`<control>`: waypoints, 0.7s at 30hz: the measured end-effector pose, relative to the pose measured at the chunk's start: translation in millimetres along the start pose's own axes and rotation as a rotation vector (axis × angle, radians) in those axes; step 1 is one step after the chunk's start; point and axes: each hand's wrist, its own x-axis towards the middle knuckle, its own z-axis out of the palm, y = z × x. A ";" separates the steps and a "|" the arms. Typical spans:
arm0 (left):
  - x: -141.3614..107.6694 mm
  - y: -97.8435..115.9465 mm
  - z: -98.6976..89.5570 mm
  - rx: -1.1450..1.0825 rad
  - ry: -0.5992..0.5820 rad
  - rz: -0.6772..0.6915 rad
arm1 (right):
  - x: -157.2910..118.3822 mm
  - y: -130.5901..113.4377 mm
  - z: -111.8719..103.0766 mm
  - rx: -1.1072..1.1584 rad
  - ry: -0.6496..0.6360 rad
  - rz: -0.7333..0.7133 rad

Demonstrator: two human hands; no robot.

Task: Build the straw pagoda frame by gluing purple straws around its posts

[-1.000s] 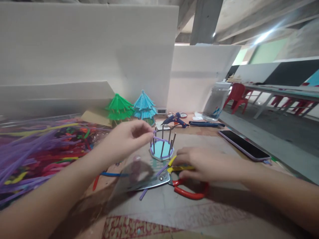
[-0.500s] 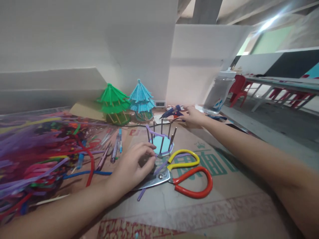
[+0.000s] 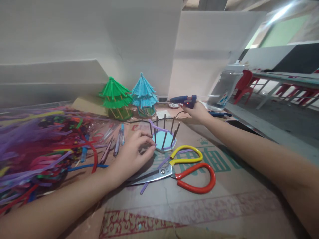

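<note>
My left hand (image 3: 139, 149) is closed in a pinch at the near left edge of a light blue base (image 3: 163, 139), apparently on the base or its purple pipe cleaner. Several dark sticks stand upright around that base, and a purple pipe cleaner (image 3: 157, 126) runs loosely among them. At the back, my right hand (image 3: 198, 111) is wrapped round the handle of a blue glue gun (image 3: 183, 100), whose nozzle points left. Scissors with yellow and red handles (image 3: 196, 177) lie in front of the base, partly open, over a purple strip (image 3: 144, 188).
Green (image 3: 116, 94) and blue (image 3: 143, 93) small roofed models stand behind the base. Colourful pipe cleaners (image 3: 37, 146) are heaped at the left, beside pens (image 3: 117, 144). A clear bottle (image 3: 223, 88) stands back right, near a dark flat object (image 3: 243, 127). A black cord crosses behind the base.
My right hand has taken hold of the glue gun and raised it off the table. My left hand stays beside the base. The view has shifted slightly.
</note>
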 end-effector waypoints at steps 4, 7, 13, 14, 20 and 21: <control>2.0 -1.1 4.5 -0.022 -0.080 -0.018 | -27.6 -14.8 -28.1 0.110 -0.007 -0.004; 5.2 -1.9 8.1 -0.039 -0.135 -0.027 | -56.3 -28.7 -50.4 0.261 0.008 -0.002; 7.8 -2.3 7.9 -0.063 -0.119 -0.029 | -101.8 -47.9 -71.6 0.366 -0.068 -0.163; 7.6 -2.3 7.8 -0.061 -0.111 -0.021 | -105.4 -48.5 -71.8 0.371 -0.091 -0.174; 6.3 -8.6 12.0 -0.057 -0.079 0.057 | -107.6 -38.5 -71.2 0.422 -0.202 -0.171; 6.1 -10.0 12.7 -0.061 -0.071 0.063 | -107.3 -36.3 -71.8 0.430 -0.205 -0.189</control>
